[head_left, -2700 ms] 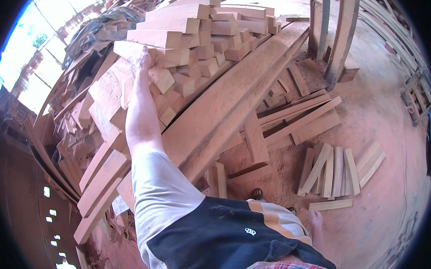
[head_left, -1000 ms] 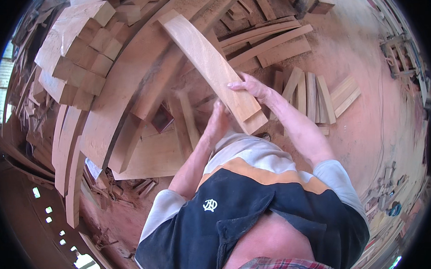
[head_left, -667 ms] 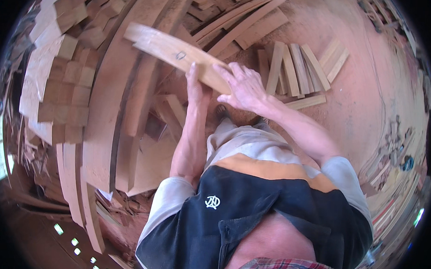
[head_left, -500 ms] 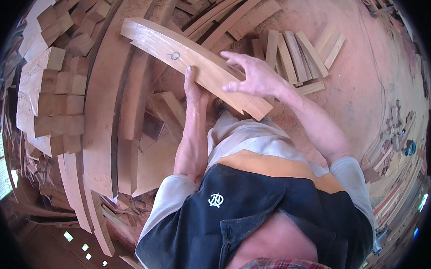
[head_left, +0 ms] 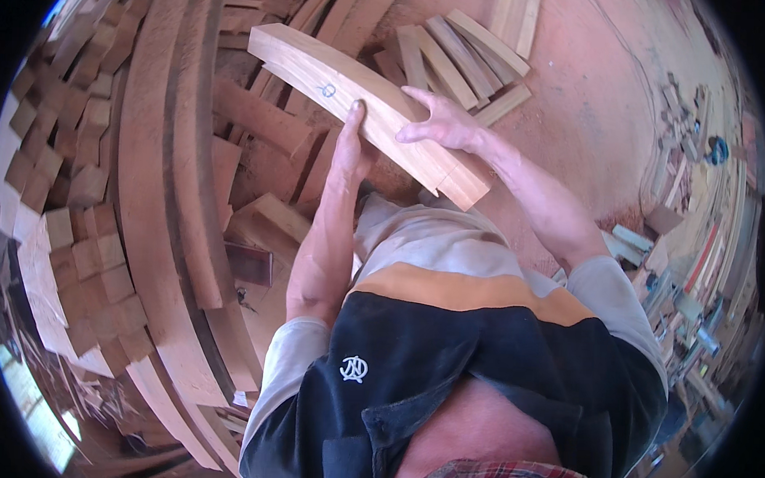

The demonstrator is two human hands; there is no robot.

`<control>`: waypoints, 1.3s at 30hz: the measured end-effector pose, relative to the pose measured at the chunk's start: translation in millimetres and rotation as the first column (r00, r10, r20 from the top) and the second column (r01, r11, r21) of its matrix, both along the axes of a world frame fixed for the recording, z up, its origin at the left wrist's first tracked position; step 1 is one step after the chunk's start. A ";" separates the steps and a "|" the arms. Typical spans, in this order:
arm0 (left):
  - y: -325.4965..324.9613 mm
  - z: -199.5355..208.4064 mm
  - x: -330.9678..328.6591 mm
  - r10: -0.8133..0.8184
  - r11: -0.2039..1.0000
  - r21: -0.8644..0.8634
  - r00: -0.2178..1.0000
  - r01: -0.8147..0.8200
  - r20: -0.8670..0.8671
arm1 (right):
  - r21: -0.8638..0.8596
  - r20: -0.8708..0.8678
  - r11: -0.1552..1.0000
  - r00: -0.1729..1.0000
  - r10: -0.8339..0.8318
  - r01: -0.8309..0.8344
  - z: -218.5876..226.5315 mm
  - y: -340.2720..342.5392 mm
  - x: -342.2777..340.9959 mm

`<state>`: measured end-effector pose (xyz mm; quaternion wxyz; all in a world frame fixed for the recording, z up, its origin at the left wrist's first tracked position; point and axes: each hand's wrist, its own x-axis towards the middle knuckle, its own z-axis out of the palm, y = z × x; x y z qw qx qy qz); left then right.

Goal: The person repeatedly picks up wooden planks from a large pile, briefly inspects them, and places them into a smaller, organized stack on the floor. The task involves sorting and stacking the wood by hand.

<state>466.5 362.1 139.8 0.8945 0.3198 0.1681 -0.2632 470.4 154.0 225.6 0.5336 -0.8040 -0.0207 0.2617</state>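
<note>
A thick, gently curved piece of sawn wood (head_left: 378,112) is held up slantwise in front of my body. It has a small dark pen mark on its face and notched cuts at both ends. My left hand (head_left: 352,149) grips its lower edge near the middle, thumb on the marked face; the other fingers are hidden behind it. Farther toward the near right end, my right hand (head_left: 447,125) straddles the upper edge, with the thumb on the face and the forefinger along the top. Its remaining fingers are mostly out of sight.
Long curved planks (head_left: 153,164) lie at my left, beside a stack of squared wood blocks (head_left: 95,254). Several short boards (head_left: 456,60) rest on the dusty floor (head_left: 581,103) ahead. Offcuts and tools (head_left: 692,309) are strewn along the right.
My right hand, loosely spread by the wood before, has settled onto its upper edge. The wood has turned slightly in my hands. My view has shifted to the right.
</note>
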 end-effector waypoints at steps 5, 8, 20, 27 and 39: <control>-35.5 -38.4 -9.9 -0.326 0.898 0.271 0.938 0.347 -0.120 | -0.715 0.167 0.699 0.966 0.197 -0.019 -7.9 -55.1 -39.0; -69.5 -58.7 -26.1 -0.340 0.875 0.217 0.869 0.432 -0.359 | -0.787 0.187 0.617 0.944 0.271 -0.022 -13.6 -82.2 -71.2; -156.8 -103.5 -58.5 -0.317 0.948 -0.117 0.921 0.297 -0.227 | -0.854 0.088 0.517 0.963 0.256 -0.059 12.6 -74.7 -138.9; -175.0 -70.7 1.7 -0.263 0.951 -0.192 0.961 0.243 -0.084 | -0.579 0.080 0.780 0.969 -0.235 0.237 32.0 -130.2 -87.7; -225.7 -76.6 6.2 -0.481 0.839 0.184 0.857 0.512 -0.185 | -0.698 0.094 0.671 0.961 -0.259 0.249 -32.6 -161.5 -150.5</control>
